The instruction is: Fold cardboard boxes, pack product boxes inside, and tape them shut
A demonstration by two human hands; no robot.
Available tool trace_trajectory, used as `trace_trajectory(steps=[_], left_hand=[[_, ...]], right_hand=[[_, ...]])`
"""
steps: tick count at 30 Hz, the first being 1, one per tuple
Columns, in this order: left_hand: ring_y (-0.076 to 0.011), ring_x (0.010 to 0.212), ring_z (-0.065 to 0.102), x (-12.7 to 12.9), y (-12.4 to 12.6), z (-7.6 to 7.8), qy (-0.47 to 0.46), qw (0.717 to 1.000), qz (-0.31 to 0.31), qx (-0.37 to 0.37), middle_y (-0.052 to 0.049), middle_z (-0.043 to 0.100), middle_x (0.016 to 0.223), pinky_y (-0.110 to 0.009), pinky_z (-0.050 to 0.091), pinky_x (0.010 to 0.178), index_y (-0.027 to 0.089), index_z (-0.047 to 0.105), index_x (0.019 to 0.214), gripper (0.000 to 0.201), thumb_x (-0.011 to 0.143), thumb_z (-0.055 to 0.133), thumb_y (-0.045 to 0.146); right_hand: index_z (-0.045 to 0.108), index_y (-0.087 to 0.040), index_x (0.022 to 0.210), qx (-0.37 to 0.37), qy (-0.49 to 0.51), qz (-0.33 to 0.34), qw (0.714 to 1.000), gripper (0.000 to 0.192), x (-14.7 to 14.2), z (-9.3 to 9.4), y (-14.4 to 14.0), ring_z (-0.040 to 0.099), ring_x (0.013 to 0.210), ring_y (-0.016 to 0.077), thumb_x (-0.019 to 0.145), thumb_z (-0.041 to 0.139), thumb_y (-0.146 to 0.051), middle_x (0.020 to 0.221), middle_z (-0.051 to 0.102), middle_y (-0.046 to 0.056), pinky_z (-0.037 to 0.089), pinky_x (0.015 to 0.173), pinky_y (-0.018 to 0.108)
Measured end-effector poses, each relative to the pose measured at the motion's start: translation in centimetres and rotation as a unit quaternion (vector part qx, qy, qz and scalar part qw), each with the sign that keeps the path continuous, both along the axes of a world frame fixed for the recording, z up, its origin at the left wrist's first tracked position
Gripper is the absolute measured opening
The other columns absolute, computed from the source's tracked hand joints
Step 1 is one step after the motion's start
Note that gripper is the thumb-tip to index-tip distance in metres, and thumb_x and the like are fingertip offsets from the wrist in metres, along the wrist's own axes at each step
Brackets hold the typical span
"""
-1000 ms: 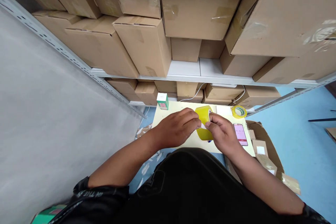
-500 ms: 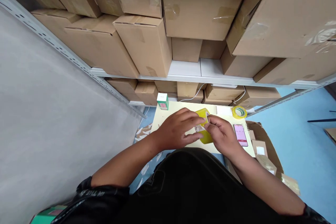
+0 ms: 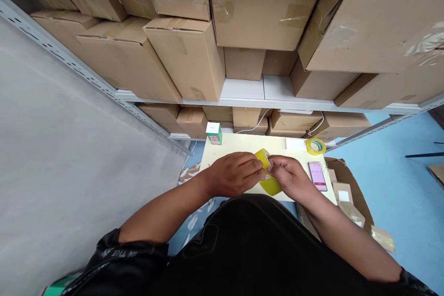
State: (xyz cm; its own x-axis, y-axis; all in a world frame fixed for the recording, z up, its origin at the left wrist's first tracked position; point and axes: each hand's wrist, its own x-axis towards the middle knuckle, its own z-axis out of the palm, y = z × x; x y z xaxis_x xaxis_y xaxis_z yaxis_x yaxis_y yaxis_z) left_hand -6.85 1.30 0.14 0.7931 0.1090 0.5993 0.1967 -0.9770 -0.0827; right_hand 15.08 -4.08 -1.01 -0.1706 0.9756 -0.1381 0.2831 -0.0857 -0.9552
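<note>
The left hand [image 3: 233,175] and right hand [image 3: 289,178] cover most of the yellow packet [image 3: 268,180], hiding its label and apparently a small white piece pinched at 12 o'clock, while the phone [image 3: 317,176] screen at 3 o'clock is blurred.

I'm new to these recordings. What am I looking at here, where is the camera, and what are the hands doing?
The camera sits on a person's head, looking down at their own bare hands, so there is no machine. The left hand and right hand meet over a yellow packet, pinching something small and pale on it; what it is cannot be told. They work over a pale table. On it lie a green box, a tape roll and a phone. Cardboard boxes fill the shelves behind.
</note>
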Motion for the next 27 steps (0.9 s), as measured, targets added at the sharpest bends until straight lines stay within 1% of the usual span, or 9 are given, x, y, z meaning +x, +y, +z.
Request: trace_trajectory(steps=[5, 10, 12, 15, 20, 24, 27], left_hand=[[-0.0214, 0.095, 0.071, 0.2, 0.0, -0.5, 0.0, 0.999, -0.002, -0.044, -0.008, 0.072, 0.096, -0.039, 0.063, 0.094, 0.016, 0.068, 0.099, 0.014, 0.104, 0.055, 0.016], [-0.0216, 0.101, 0.073, 0.1, 0.0, -0.8, -0.001, 0.998, -0.013, -0.06, -0.009, 0.075, 0.102, -0.039, 0.063, 0.099, 0.016, 0.07, 0.1, 0.014, 0.104, 0.056, 0.017], [-0.0217, 0.104, 0.073, 0.0, 0.0, -1.1, -0.004, 0.997, -0.009, -0.071, -0.009, 0.075, 0.104, -0.039, 0.063, 0.101, 0.017, 0.07, 0.101, 0.015, 0.104, 0.055, 0.017], [-0.0227, 0.111, 0.072, -0.1, -0.1, -2.0, -0.011, 0.996, 0.003, -0.092, -0.009, 0.076, 0.107, -0.041, 0.061, 0.107, 0.016, 0.07, 0.105, 0.014, 0.104, 0.055, 0.015], [-0.0253, 0.121, 0.071, -0.2, -0.2, -3.5, -0.042, 0.993, 0.038, -0.105, -0.012, 0.075, 0.114, -0.045, 0.057, 0.115, 0.015, 0.067, 0.112, 0.015, 0.103, 0.056, 0.016], [-0.029, 0.139, 0.061, -0.2, 0.0, -4.0, -0.046, 0.989, 0.045, -0.134, -0.014, 0.073, 0.123, -0.046, 0.055, 0.117, 0.015, 0.066, 0.112, 0.015, 0.103, 0.054, 0.014], [-0.0298, 0.146, 0.054, -0.3, 0.1, -4.2, -0.039, 0.986, 0.038, -0.158, -0.015, 0.071, 0.128, -0.044, 0.055, 0.117, 0.014, 0.065, 0.112, 0.016, 0.104, 0.051, 0.012]], right_hand=[[0.05, -0.022, 0.063, -0.024, 0.001, -0.013, 1.0, 0.029, 0.1, -0.4, 0.5, 0.041, 0.063, 0.0132, 0.085, 0.059, -0.039, 0.065, 0.042, -0.003, 0.032, 0.055, 0.026], [0.048, -0.022, 0.061, -0.082, 0.077, -0.013, 0.994, 0.029, 0.0, -1.0, 1.0, 0.038, 0.06, 0.0119, 0.079, 0.062, -0.04, 0.062, 0.04, -0.005, 0.031, 0.055, 0.027], [0.048, -0.022, 0.06, -0.093, 0.099, -0.016, 0.991, 0.03, -0.1, -1.4, 1.2, 0.037, 0.059, 0.0113, 0.078, 0.064, -0.039, 0.062, 0.04, -0.005, 0.031, 0.054, 0.027], [0.049, -0.022, 0.061, -0.087, 0.105, -0.034, 0.99, 0.03, -0.2, -2.0, 1.6, 0.038, 0.058, 0.0115, 0.078, 0.066, -0.039, 0.061, 0.042, -0.005, 0.031, 0.054, 0.027], [0.054, -0.022, 0.061, -0.055, 0.097, -0.089, 0.99, 0.03, -0.4, -2.9, 2.1, 0.043, 0.057, 0.0131, 0.08, 0.067, -0.042, 0.059, 0.05, -0.003, 0.034, 0.053, 0.027], [0.056, -0.021, 0.062, -0.028, 0.114, -0.12, 0.986, 0.03, -0.5, -3.8, 2.5, 0.045, 0.059, 0.0132, 0.08, 0.07, -0.041, 0.062, 0.052, -0.003, 0.038, 0.055, 0.027], [0.057, -0.021, 0.062, -0.036, 0.13, -0.127, 0.983, 0.029, -0.6, -4.0, 2.8, 0.045, 0.057, 0.0128, 0.079, 0.071, -0.04, 0.06, 0.051, -0.004, 0.038, 0.053, 0.026]])
